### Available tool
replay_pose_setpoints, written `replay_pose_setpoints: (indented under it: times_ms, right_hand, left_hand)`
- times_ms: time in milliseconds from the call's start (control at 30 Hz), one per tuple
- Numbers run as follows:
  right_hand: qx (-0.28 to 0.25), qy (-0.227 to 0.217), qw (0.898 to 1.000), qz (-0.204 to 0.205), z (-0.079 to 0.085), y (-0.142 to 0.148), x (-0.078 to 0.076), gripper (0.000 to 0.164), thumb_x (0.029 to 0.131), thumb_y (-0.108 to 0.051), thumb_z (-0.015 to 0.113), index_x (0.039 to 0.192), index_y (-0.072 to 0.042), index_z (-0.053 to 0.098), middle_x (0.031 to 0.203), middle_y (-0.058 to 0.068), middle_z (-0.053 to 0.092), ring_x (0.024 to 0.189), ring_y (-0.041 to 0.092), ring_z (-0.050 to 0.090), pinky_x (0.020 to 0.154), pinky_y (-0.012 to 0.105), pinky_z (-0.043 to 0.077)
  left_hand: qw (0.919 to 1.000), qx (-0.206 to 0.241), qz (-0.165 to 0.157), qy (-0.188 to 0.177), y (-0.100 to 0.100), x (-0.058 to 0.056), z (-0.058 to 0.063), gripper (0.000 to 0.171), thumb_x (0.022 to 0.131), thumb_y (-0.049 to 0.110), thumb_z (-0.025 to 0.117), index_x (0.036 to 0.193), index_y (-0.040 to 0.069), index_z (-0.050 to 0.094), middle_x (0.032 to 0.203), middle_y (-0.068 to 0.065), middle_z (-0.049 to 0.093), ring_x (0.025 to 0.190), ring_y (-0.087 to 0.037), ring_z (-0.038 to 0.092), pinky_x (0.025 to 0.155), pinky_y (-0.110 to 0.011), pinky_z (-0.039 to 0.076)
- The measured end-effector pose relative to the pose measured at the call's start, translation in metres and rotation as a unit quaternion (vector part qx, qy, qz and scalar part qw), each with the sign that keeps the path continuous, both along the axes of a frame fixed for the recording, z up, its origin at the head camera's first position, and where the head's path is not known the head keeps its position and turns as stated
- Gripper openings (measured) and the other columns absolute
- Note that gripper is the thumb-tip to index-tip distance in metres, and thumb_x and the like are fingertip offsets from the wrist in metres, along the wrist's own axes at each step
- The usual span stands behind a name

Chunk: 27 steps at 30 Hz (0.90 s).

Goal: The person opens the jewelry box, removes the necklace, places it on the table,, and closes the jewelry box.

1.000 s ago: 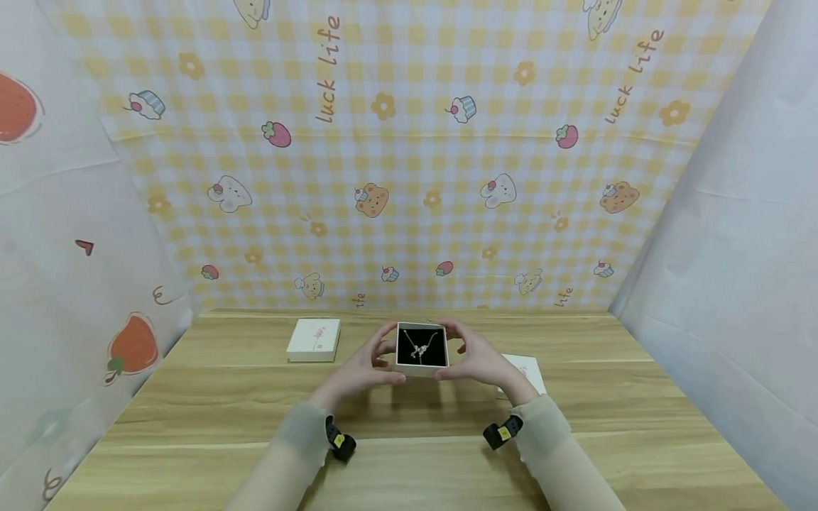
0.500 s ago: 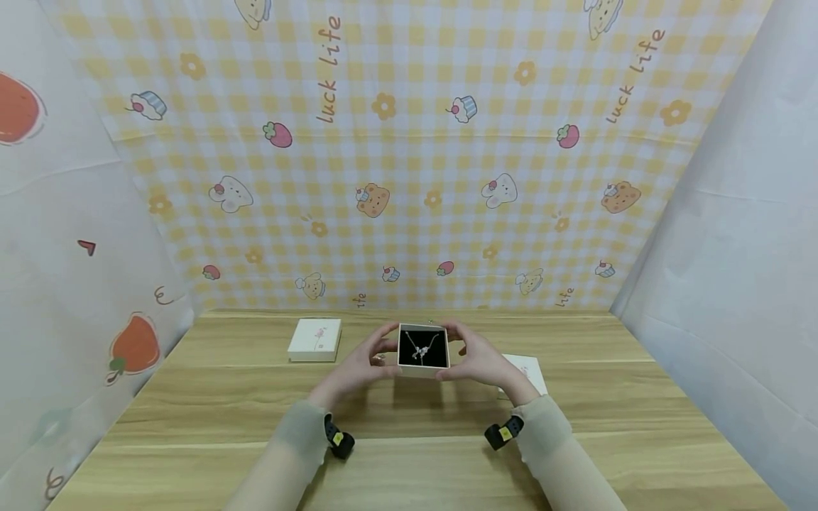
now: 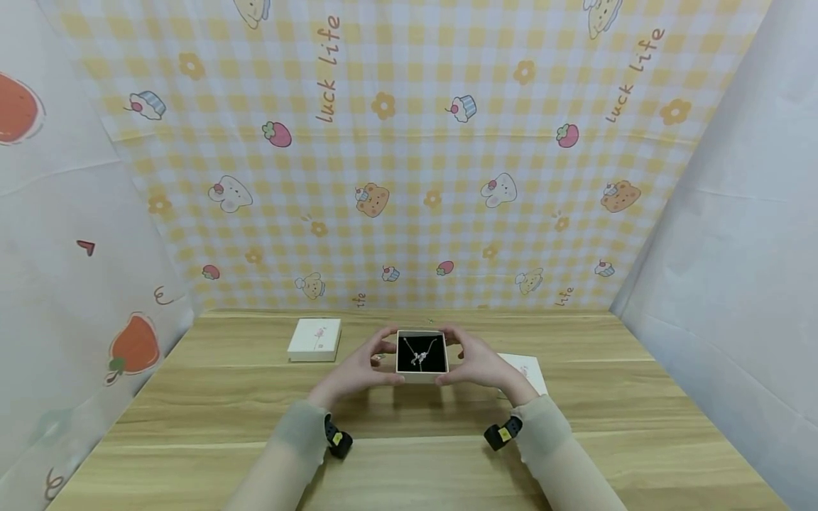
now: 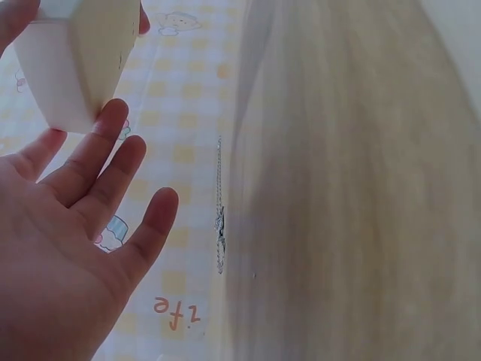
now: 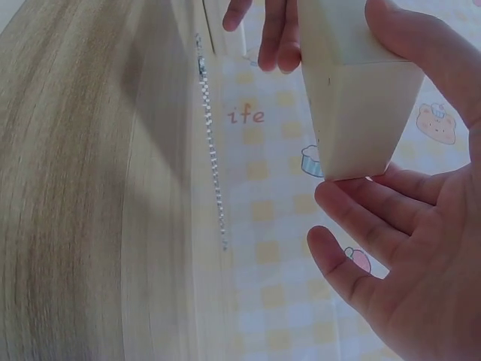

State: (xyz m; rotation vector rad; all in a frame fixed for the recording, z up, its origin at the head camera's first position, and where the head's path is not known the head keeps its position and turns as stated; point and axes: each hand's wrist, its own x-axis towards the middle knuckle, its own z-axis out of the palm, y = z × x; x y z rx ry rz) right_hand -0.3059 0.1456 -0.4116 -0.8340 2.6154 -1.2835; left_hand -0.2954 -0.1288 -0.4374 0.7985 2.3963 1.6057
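Note:
A small open white box [image 3: 420,378] is held above the table between both hands. Inside, a silver necklace [image 3: 420,358] with a sparkling pendant lies on a black insert that faces the head camera. My left hand [image 3: 363,363] grips the box's left side with thumb and fingers, and my right hand [image 3: 476,360] grips its right side. Both wrist views show the box's plain outer walls, with some fingers spread off it. Behind and below the box, a silver chain [image 4: 219,218] lies on the table; the hands and box mostly hide it in the head view.
To the left stands a white box [image 3: 313,337] with a pink flower print. A similar printed white piece [image 3: 529,369] lies to the right, partly covered by the right forearm. A checked cloth [image 3: 409,163] hangs at the table's back edge.
Both hands have lowered the box slightly over the last half second, showing more of the chain behind it. The grip on its sides stays the same.

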Motion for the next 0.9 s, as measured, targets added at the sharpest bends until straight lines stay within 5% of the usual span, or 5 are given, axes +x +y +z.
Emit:
replay_pose_setpoints:
  times_ms: [367, 567, 900]
  right_hand:
    - [0.03, -0.007, 1.0, 0.003, -0.0026, -0.0041, 0.0039, 0.094, 0.066, -0.029, 0.09, 0.143, -0.007, 0.04, 0.132, 0.01, 0.053, 0.122, 0.028, 0.049, 0.098, 0.052, 0.038]
    - [0.055, -0.004, 0.998, 0.006, -0.0057, -0.0049, 0.0042, 0.092, 0.066, -0.029, 0.089, 0.141, -0.005, 0.041, 0.133, 0.015, 0.052, 0.123, 0.033, 0.048, 0.098, 0.053, 0.039]
    - [0.097, -0.011, 0.995, 0.001, -0.0092, -0.006, 0.007, 0.092, 0.064, -0.033, 0.09, 0.138, -0.004, 0.043, 0.135, 0.018, 0.051, 0.123, 0.036, 0.048, 0.098, 0.052, 0.04]
  left_hand:
    - [0.9992, -0.036, 0.013, -0.015, -0.0016, 0.0033, -0.0017, 0.092, 0.074, 0.032, 0.084, 0.147, 0.024, 0.029, 0.138, -0.016, 0.049, 0.127, -0.033, 0.046, 0.101, -0.055, 0.036]
    - [0.9981, -0.056, 0.005, -0.026, -0.0017, 0.0024, -0.0041, 0.091, 0.073, 0.032, 0.085, 0.146, 0.021, 0.031, 0.138, -0.016, 0.05, 0.127, -0.039, 0.045, 0.101, -0.06, 0.032]
    - [0.9943, -0.106, -0.007, -0.006, 0.001, 0.0031, -0.0029, 0.094, 0.07, 0.035, 0.086, 0.145, 0.011, 0.033, 0.138, -0.015, 0.049, 0.128, -0.033, 0.045, 0.104, -0.057, 0.03]
